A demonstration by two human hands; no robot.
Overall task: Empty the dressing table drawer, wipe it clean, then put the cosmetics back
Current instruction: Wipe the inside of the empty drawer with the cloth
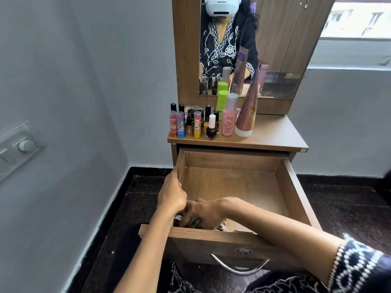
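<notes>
I see the drawer (232, 187) pulled out, its floor mostly bare. Both grips reach into its near-left corner, at about 7 o'clock. My left hand (172, 195) curls down over small items there; my right hand (203, 214) grasps a dark object (195, 222) I cannot identify. The cosmetics (211, 123) stand clustered on the surface (273, 134) at 12 o'clock, below the mirror (275, 39).

The drawer (292, 187) I reach into is matt wood-grain board, with a shiny curved metal handle (239, 269). The table top (275, 134) has the same matt wood look. The bottles (228, 121) look like glossy plastic. The floor (131, 208) is dark polished stone.
</notes>
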